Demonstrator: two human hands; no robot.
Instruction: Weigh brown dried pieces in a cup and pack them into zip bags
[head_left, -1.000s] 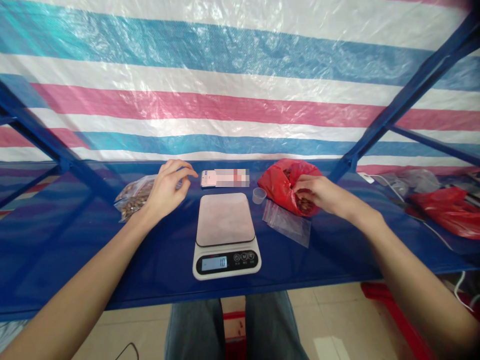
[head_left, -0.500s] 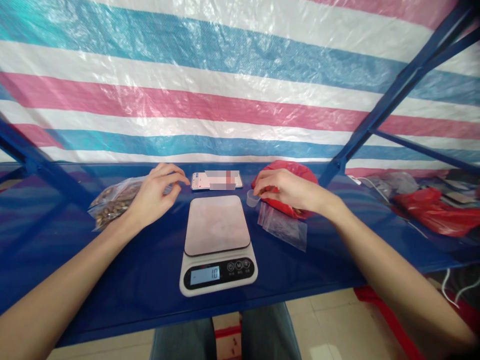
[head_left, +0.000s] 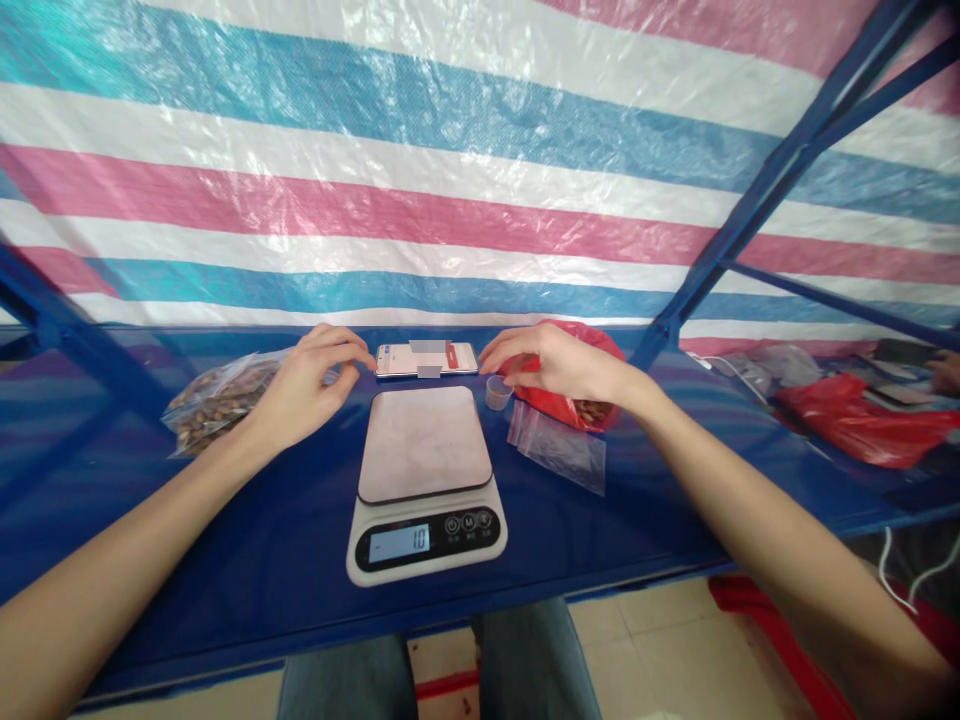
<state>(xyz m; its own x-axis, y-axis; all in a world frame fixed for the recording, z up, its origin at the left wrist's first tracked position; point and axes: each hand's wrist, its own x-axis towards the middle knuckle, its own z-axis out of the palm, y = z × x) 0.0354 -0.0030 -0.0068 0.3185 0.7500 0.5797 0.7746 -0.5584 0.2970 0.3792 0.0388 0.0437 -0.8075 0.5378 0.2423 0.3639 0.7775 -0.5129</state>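
Observation:
My left hand (head_left: 319,378) is at the left end of a phone (head_left: 424,359), fingertips by its edge, thumb and fingers apart and nothing between them. At the phone's other end is my right hand (head_left: 551,362), fingers stretched toward its edge and the thumb by a small clear plastic cup (head_left: 496,394). Behind and under that hand lies a red plastic bag (head_left: 555,408) with brown pieces, perhaps nuts, partly hidden. A white kitchen scale (head_left: 426,445) stands in front of the phone, its pan bare and its display showing 1.0.
Clear zip bags (head_left: 562,450) lie right of the scale. A clear bag of brown pieces (head_left: 217,405) sits beyond my left forearm. Blue metal bars (head_left: 750,220) frame the blue table, with a striped sheet (head_left: 375,130) behind. Another red bag (head_left: 862,415) is at far right.
My right hand has moved left from above the cup's rim toward the phone's right edge, its fingers now stretched out. My left hand stays by the phone. The view has shifted slightly.

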